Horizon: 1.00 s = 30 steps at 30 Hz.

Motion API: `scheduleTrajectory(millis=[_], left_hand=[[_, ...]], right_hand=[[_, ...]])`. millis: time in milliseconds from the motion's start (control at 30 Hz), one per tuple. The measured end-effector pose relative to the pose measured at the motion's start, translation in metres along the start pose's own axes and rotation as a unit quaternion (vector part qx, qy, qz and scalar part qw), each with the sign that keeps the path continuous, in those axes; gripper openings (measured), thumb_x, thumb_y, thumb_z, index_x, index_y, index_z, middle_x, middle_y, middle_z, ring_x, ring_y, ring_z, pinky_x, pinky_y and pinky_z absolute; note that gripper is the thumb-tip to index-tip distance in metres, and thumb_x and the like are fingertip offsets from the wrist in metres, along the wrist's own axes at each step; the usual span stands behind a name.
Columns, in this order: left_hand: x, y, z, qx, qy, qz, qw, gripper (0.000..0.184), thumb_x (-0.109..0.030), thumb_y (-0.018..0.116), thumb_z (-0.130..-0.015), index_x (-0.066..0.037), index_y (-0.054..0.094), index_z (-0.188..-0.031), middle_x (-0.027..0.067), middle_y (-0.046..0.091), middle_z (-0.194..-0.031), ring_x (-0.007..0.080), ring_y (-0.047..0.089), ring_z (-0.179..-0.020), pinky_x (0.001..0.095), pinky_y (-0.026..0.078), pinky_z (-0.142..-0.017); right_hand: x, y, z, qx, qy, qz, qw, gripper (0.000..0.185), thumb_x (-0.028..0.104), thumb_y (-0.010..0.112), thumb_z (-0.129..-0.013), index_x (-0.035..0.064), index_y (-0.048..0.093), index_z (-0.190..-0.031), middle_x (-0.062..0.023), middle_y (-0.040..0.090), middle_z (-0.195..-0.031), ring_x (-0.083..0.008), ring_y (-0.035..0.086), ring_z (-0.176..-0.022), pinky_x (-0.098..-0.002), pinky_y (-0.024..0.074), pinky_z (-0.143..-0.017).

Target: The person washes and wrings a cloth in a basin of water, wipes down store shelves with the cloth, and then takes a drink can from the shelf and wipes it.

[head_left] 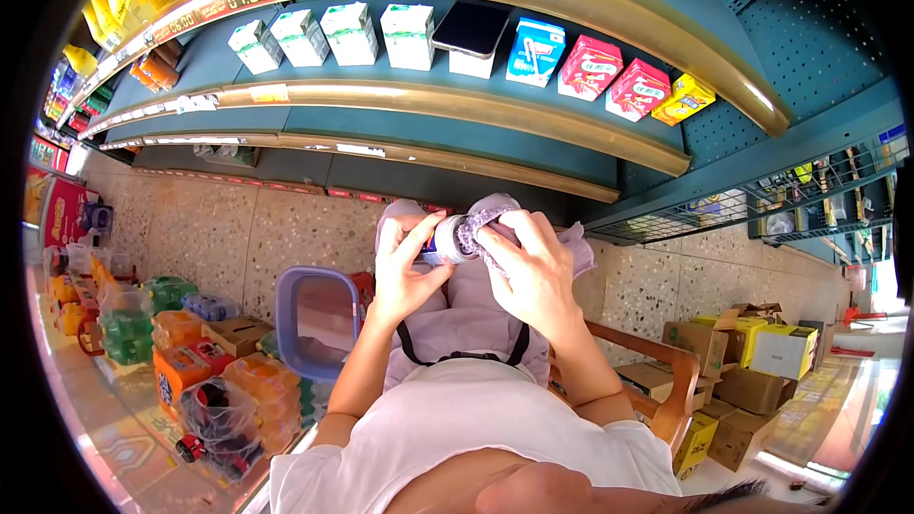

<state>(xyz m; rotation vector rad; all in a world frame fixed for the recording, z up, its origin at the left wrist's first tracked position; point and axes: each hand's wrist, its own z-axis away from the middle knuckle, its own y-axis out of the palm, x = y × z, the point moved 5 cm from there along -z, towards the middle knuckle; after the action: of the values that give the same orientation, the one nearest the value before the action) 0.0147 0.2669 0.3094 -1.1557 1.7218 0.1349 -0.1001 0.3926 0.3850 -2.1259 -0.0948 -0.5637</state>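
Note:
Over my lap, my left hand [407,266] is wrapped round a small dark-blue can [443,244], which lies on its side with its pale metal end facing right. My right hand [531,268] grips a crumpled purple cloth [484,219] and presses it against that end of the can. A loose corner of the cloth hangs out to the right of my fingers. Part of the can's printed side is hidden by my left fingers.
Shelves [419,93] ahead hold white-green cartons [408,36], a phone [472,27], and blue, red and yellow boxes. A purple-blue basin [319,376] stands at left near packs of bottled drinks [257,390]. Right are a wooden chair arm [681,390] and cardboard boxes [747,390].

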Motion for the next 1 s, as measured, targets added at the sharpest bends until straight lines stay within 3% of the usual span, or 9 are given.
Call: scheduleTrajectory(millis=[100,367,567,667,767,800,867,900,1000], left_hand=[[-0.001,0.0,0.003,-0.011,0.022,-0.049,0.998,0.067,0.002,0.08,-0.055,-0.006,0.065,-0.12,0.009,0.058,-0.102,0.0238,0.056,-0.096,0.0338,0.047,-0.083],[-0.012,0.006,0.005,-0.025,0.097,-0.185,0.978,0.068,-0.003,0.075,-0.05,-0.018,0.068,-0.116,0.0063,0.057,-0.106,0.0268,0.054,-0.097,0.0402,0.042,-0.084],[-0.005,0.012,0.012,-0.019,0.118,-0.159,0.98,0.067,0.0,0.073,-0.05,-0.018,0.068,-0.115,0.0064,0.056,-0.107,0.0283,0.054,-0.098,0.0419,0.044,-0.085],[-0.005,0.011,0.013,-0.017,0.113,-0.14,0.983,0.068,0.0,0.074,-0.05,-0.017,0.067,-0.116,0.0066,0.057,-0.105,0.0285,0.054,-0.098,0.0411,0.043,-0.085],[-0.001,0.008,0.012,0.035,0.038,-0.079,0.995,0.068,0.002,0.077,-0.055,-0.016,0.067,-0.12,0.0079,0.059,-0.104,0.0267,0.056,-0.099,0.0392,0.044,-0.09],[0.002,0.008,0.013,0.033,-0.001,-0.016,0.999,0.07,0.002,0.079,-0.057,-0.014,0.064,-0.124,0.0078,0.059,-0.107,0.0253,0.056,-0.102,0.0383,0.043,-0.093],[0.008,0.011,0.016,0.027,-0.082,0.11,0.99,0.073,0.001,0.082,-0.063,-0.011,0.059,-0.131,0.0077,0.06,-0.111,0.0227,0.057,-0.107,0.0363,0.042,-0.098],[0.014,0.014,0.019,0.021,-0.139,0.216,0.966,0.076,-0.001,0.083,-0.065,-0.009,0.055,-0.135,0.0075,0.06,-0.114,0.0215,0.057,-0.109,0.0358,0.041,-0.1],[0.032,0.025,0.023,0.015,-0.251,0.45,0.857,0.088,-0.007,0.086,-0.07,-0.003,0.039,-0.143,0.0062,0.058,-0.124,0.0175,0.054,-0.117,0.0348,0.041,-0.103]], right_hand=[[0.004,0.001,0.0,0.011,0.022,0.023,0.999,0.031,0.005,0.07,-0.066,0.0075,0.067,-0.096,-0.0067,0.058,-0.093,-0.0252,0.058,-0.078,-0.0369,0.0504,-0.059],[-0.005,0.009,0.012,0.051,0.079,0.019,0.995,0.014,0.013,0.069,-0.068,0.0056,0.06,-0.076,-0.0073,0.055,-0.075,-0.0273,0.058,-0.069,-0.0397,0.0465,-0.056],[-0.016,0.007,0.01,0.09,0.08,-0.128,0.984,0.015,0.011,0.068,-0.07,0.0013,0.065,-0.081,-0.0107,0.058,-0.073,-0.0297,0.059,-0.067,-0.0366,0.0471,-0.059],[-0.031,0.018,0.015,0.104,0.161,-0.261,0.946,0.015,0.009,0.066,-0.078,-0.0016,0.066,-0.089,-0.0073,0.061,-0.075,-0.0195,0.059,-0.065,-0.0307,0.0458,-0.061],[-0.039,0.025,0.018,0.015,0.268,-0.424,0.865,0.013,0.007,0.064,-0.085,-0.0037,0.064,-0.092,-0.002,0.06,-0.076,-0.009,0.054,-0.068,-0.0271,0.0438,-0.063],[-0.047,0.024,0.02,0.027,0.289,-0.437,0.851,0.015,0.006,0.062,-0.09,-0.0044,0.065,-0.101,-0.0016,0.064,-0.084,-0.0064,0.055,-0.079,-0.0243,0.0468,-0.071],[-0.054,0.017,0.015,-0.032,0.265,-0.402,0.876,0.013,0.004,0.062,-0.089,-0.0044,0.064,-0.099,-0.0051,0.064,-0.093,-0.0107,0.058,-0.084,-0.0258,0.0468,-0.077],[-0.056,0.012,0.013,-0.077,0.223,-0.363,0.901,0.013,0.003,0.061,-0.089,-0.0041,0.063,-0.099,-0.0062,0.064,-0.097,-0.0119,0.059,-0.087,-0.0263,0.0466,-0.079],[-0.058,0.007,0.019,-0.105,0.272,-0.344,0.892,0.022,0.004,0.061,-0.09,-0.0027,0.061,-0.111,-0.0094,0.062,-0.106,-0.0163,0.06,-0.096,-0.0281,0.0465,-0.086]])
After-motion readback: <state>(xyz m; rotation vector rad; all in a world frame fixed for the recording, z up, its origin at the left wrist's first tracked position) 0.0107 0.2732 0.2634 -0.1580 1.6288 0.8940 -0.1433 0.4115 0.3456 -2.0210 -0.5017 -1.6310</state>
